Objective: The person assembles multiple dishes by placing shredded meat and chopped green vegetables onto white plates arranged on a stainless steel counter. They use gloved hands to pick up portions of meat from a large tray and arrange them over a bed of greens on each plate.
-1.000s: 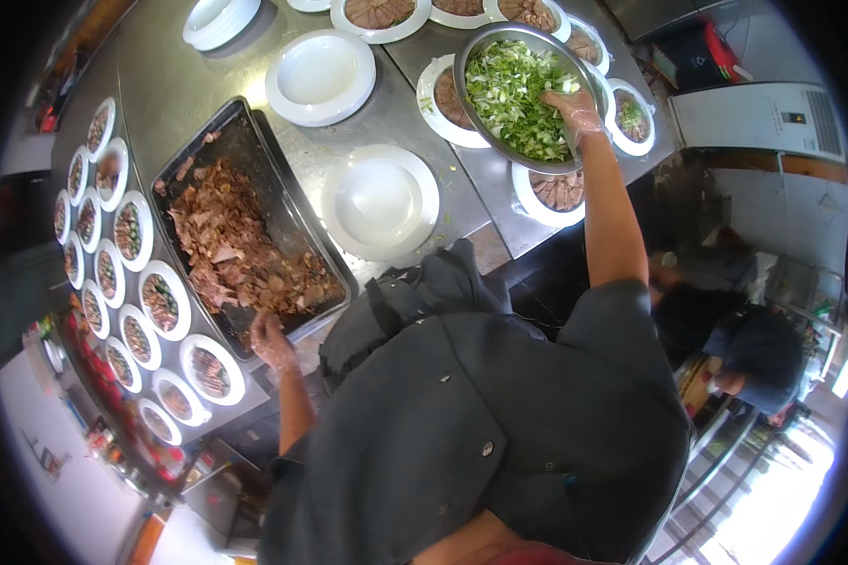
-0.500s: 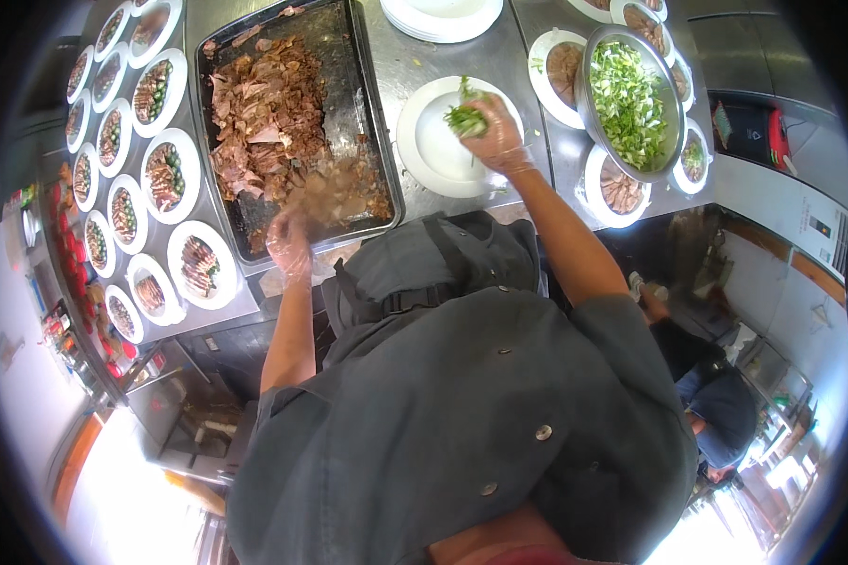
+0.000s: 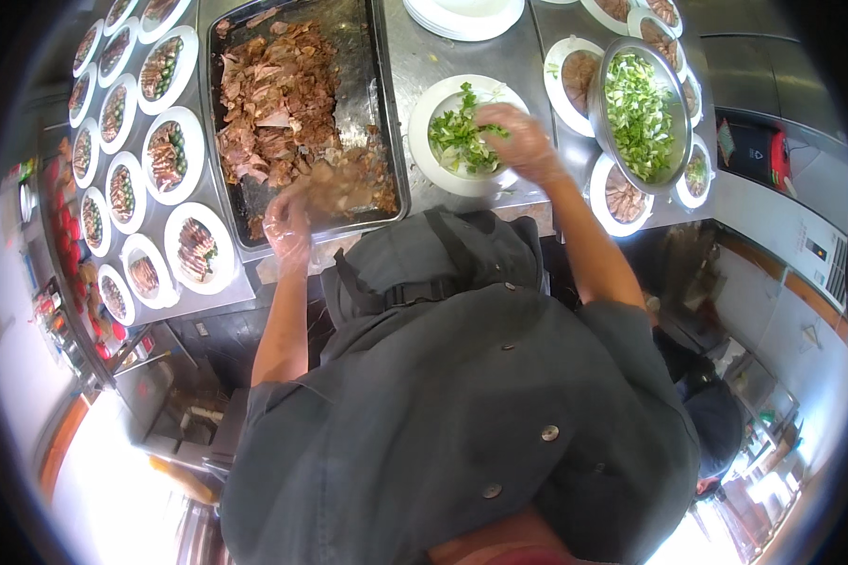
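Note:
My right hand (image 3: 528, 146), in a clear plastic glove, is over the right rim of a white plate (image 3: 419, 132), fingers apart and slightly blurred. Chopped green leaves and pale stems, the chopped greens (image 3: 462, 137), lie loosely in that plate by my fingertips. My gloved left hand (image 3: 287, 221) is at the near edge of a dark tray (image 3: 383, 66), its fingers curled. A blurred brownish patch in front of them hides what they hold, if anything. Sliced cooked meat (image 3: 278, 104) is heaped in the tray.
Oval plates (image 3: 198, 155) of sliced meat and greens crowd the left. A metal bowl (image 3: 680, 141) of chopped greens sits over meat plates (image 3: 622, 202) at right. Stacked white plates (image 3: 466, 24) stand at the back. A person in dark clothing (image 3: 714, 424) is at lower right.
The greens that were in my right hand now lie spread in the white plate. That hand has opened and shifted slightly right and nearer. My left hand stays beside the tray.

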Demonstrator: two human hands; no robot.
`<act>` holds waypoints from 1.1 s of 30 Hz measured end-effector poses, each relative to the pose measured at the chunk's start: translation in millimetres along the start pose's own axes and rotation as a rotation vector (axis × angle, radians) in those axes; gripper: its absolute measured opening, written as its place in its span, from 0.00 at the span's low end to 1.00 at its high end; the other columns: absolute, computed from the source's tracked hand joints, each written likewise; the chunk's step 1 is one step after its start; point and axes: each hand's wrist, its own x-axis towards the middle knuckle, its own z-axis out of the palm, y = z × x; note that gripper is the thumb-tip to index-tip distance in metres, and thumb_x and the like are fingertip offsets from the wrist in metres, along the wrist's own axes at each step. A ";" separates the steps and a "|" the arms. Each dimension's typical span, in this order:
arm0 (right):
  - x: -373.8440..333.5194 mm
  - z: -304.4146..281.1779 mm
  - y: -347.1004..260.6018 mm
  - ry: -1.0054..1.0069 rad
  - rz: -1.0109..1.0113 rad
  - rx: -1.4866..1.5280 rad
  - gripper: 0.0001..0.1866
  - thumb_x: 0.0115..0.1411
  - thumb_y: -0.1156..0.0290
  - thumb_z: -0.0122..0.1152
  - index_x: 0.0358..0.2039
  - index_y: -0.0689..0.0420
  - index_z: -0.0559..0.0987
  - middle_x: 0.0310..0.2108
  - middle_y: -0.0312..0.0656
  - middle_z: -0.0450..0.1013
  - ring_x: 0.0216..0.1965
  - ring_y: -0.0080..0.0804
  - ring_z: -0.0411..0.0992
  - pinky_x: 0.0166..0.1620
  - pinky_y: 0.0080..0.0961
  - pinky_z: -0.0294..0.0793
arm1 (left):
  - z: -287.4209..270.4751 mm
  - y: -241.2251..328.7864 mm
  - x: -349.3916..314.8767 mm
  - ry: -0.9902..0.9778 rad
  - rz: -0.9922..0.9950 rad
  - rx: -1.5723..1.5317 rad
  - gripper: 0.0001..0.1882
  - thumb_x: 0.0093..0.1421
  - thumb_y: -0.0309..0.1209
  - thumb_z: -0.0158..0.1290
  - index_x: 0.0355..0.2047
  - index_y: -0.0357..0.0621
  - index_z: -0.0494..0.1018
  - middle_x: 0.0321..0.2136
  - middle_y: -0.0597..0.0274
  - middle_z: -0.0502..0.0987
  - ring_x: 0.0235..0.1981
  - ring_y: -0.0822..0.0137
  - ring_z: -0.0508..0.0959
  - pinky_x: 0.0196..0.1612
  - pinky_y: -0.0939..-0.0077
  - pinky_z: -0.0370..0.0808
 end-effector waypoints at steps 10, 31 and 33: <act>-55.9 -229.4 106.6 0.156 0.729 -0.734 0.38 0.62 0.48 0.75 0.69 0.45 0.76 0.74 0.55 0.66 0.74 0.54 0.64 0.75 0.46 0.64 | 149.9 158.2 11.5 -0.630 0.353 0.268 0.21 0.68 0.35 0.61 0.59 0.44 0.79 0.55 0.44 0.81 0.56 0.43 0.81 0.66 0.53 0.74; -44.7 -179.7 205.5 0.169 0.507 -0.842 0.27 0.64 0.61 0.68 0.64 0.46 0.80 0.69 0.57 0.69 0.67 0.54 0.72 0.70 0.44 0.73 | 289.8 143.6 -35.2 -0.659 0.654 0.696 0.36 0.63 0.26 0.62 0.73 0.51 0.68 0.73 0.35 0.62 0.73 0.34 0.63 0.75 0.42 0.61; -50.6 -196.0 203.9 0.256 0.498 -0.710 0.23 0.64 0.63 0.68 0.59 0.48 0.83 0.62 0.54 0.76 0.61 0.53 0.77 0.66 0.43 0.77 | 293.7 139.8 -29.9 -0.696 0.594 0.612 0.38 0.63 0.25 0.62 0.74 0.52 0.67 0.74 0.34 0.60 0.74 0.34 0.62 0.76 0.43 0.61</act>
